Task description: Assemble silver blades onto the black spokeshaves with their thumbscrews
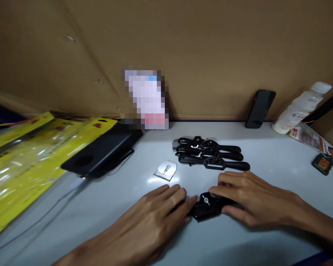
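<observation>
A black spokeshave (207, 209) lies low over the white table between my hands, its middle body and a small silver screw showing. My left hand (158, 210) is closed around its left end, the index finger pressed near the screw. From the other side my right hand (246, 197) grips the right end between thumb and fingers. Both handles are mostly covered by my hands. Just beyond my left hand lies a loose silver blade (166, 170) with a keyhole slot. Several more black spokeshaves (215, 162) rest side by side behind my right hand.
Yellow-edged clear packaging (50, 147) covers the left side, with a black power-bank-like device (100, 151) and white cable (52, 207) on it. A blurred-out screen (148, 99), a black phone (260, 109) and a white bottle (299, 109) lean along the cardboard wall (205, 55).
</observation>
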### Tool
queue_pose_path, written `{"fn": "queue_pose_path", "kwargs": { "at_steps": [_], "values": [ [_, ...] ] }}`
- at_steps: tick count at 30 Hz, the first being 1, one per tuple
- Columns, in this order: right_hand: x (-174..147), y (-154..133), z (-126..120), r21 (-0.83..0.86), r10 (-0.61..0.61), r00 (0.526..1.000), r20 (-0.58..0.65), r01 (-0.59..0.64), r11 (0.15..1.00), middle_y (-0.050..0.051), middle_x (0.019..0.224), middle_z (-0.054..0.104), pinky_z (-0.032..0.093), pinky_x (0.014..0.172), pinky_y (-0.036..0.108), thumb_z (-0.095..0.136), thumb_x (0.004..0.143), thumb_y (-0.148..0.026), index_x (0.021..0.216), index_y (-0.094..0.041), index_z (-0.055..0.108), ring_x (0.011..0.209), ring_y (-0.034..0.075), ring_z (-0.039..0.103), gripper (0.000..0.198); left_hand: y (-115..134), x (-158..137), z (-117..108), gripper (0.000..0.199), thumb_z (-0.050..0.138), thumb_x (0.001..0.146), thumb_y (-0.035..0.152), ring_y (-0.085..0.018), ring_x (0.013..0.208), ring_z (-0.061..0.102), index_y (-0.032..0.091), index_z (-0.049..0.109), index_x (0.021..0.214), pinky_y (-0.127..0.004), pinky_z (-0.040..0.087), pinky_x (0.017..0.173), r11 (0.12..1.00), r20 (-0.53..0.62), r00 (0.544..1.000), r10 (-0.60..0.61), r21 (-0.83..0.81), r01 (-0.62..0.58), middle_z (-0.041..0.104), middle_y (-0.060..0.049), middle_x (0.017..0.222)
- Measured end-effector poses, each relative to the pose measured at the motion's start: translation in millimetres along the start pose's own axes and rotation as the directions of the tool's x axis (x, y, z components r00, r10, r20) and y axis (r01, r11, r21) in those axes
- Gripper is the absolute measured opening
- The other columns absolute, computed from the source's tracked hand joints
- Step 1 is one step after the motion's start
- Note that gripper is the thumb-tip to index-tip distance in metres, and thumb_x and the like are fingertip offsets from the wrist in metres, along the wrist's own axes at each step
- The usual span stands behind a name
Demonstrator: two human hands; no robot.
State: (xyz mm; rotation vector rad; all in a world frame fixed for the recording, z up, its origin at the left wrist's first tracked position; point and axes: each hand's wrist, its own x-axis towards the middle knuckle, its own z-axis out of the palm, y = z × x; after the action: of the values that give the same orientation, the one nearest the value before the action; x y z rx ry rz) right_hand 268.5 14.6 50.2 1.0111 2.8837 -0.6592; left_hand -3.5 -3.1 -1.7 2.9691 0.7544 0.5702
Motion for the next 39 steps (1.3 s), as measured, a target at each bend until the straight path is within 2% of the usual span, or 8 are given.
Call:
{"fn": "queue_pose_path", "kwargs": {
  "at_steps": [7, 11, 14, 20, 24, 28, 32, 39],
  "values": [
    [-1.1, 2.3, 0.5, 0.018, -0.006, 1.0, -0.003, 0.006, 1.0, 0.006, 0.1, 0.062, 0.046, 0.072, 0.033, 0.061, 0.093, -0.021, 0.124, -0.02, 0.063, 0.084, 0.02, 0.058, 0.032, -1.6, 2.4, -0.1, 0.03, 0.047, 0.098, 0.013, -0.021, 0.081, 0.062, 0.01, 0.06, 0.125, -0.036, 0.054, 0.074, 1.0, -0.014, 1.0, 0.017, -0.008, -0.017, 0.064, -0.008, 0.09],
    [-2.1, 0.9, 1.3, 0.029, -0.031, 0.999, -0.025, 0.031, 0.999, 0.005, 0.103, 0.06, 0.046, 0.076, 0.034, 0.057, 0.091, -0.016, 0.148, -0.026, 0.044, 0.087, 0.02, 0.056, 0.06, -0.7, 3.7, -2.9, 0.03, 0.045, 0.098, 0.012, -0.022, 0.081, 0.062, 0.01, 0.06, 0.125, -0.036, 0.054, 0.072, 1.0, -0.004, 1.0, 0.018, -0.002, -0.018, 0.064, -0.009, 0.091],
    [-2.7, -2.2, 1.9, 0.0, -0.1, 0.995, -0.017, 0.1, 0.995, 0.003, 0.1, 0.057, 0.044, 0.072, 0.032, 0.052, 0.086, -0.009, 0.151, -0.034, 0.04, 0.084, 0.019, 0.054, 0.071, 0.4, 4.2, -4.2, 0.028, 0.044, 0.098, 0.012, -0.021, 0.078, 0.061, 0.011, 0.061, 0.121, -0.035, 0.053, 0.069, 1.0, -0.005, 1.0, 0.015, -0.002, -0.015, 0.063, -0.007, 0.088],
    [-2.1, -7.3, 4.2, -0.071, -0.074, 0.997, -0.033, 0.072, 0.995, 0.007, 0.103, 0.059, 0.044, 0.072, 0.032, 0.05, 0.086, -0.01, 0.135, -0.02, 0.054, 0.089, 0.02, 0.055, 0.05, -0.3, 3.1, -2.0, 0.03, 0.046, 0.098, 0.012, -0.021, 0.078, 0.061, 0.009, 0.06, 0.125, -0.034, 0.05, 0.066, 1.0, -0.007, 1.0, 0.024, 0.002, -0.024, 0.064, -0.008, 0.089],
    [0.4, -4.7, 5.8, -0.058, -0.112, 0.992, -0.063, 0.108, 0.992, 0.006, 0.097, 0.06, 0.042, 0.069, 0.031, 0.047, 0.094, -0.014, 0.137, -0.022, 0.054, 0.084, 0.019, 0.054, 0.044, -0.9, 3.7, -2.4, 0.028, 0.046, 0.098, 0.011, -0.02, 0.077, 0.06, 0.01, 0.061, 0.121, -0.034, 0.05, 0.066, 0.998, -0.015, 0.999, 0.046, 0.048, -0.045, 0.064, -0.007, 0.087],
    [4.9, -1.0, 11.4, -0.063, -0.149, 0.978, -0.144, 0.141, 0.988, 0.004, 0.091, 0.061, 0.04, 0.067, 0.029, 0.042, 0.105, -0.026, 0.135, -0.023, 0.059, 0.078, 0.016, 0.054, 0.034, -0.5, 4.0, -3.3, 0.028, 0.048, 0.097, 0.01, -0.021, 0.077, 0.061, 0.01, 0.061, 0.122, -0.034, 0.049, 0.066, 0.996, -0.005, 0.998, 0.062, 0.071, -0.061, 0.065, -0.006, 0.087],
    [9.8, 2.1, 18.1, -0.048, -0.157, 0.963, -0.219, 0.15, 0.987, 0.004, 0.086, 0.062, 0.04, 0.065, 0.028, 0.042, 0.107, -0.029, 0.125, -0.021, 0.067, 0.074, 0.015, 0.054, 0.031, -0.8, 4.2, -1.8, 0.026, 0.049, 0.097, 0.01, -0.02, 0.075, 0.06, 0.009, 0.061, 0.121, -0.033, 0.047, 0.064, 0.996, 0.004, 0.998, 0.057, 0.068, -0.057, 0.064, -0.006, 0.086],
    [13.9, 5.0, 24.8, 0.026, -0.154, 0.95, -0.27, 0.167, 0.986, 0.004, 0.084, 0.063, 0.043, 0.068, 0.028, 0.042, 0.107, -0.032, 0.119, -0.019, 0.068, 0.074, 0.015, 0.056, 0.032, -0.6, 4.9, -1.1, 0.027, 0.047, 0.098, 0.011, -0.02, 0.077, 0.06, 0.009, 0.061, 0.121, -0.034, 0.049, 0.067, 0.997, -0.011, 0.999, 0.047, 0.054, -0.047, 0.064, -0.006, 0.087]
  ]
}}
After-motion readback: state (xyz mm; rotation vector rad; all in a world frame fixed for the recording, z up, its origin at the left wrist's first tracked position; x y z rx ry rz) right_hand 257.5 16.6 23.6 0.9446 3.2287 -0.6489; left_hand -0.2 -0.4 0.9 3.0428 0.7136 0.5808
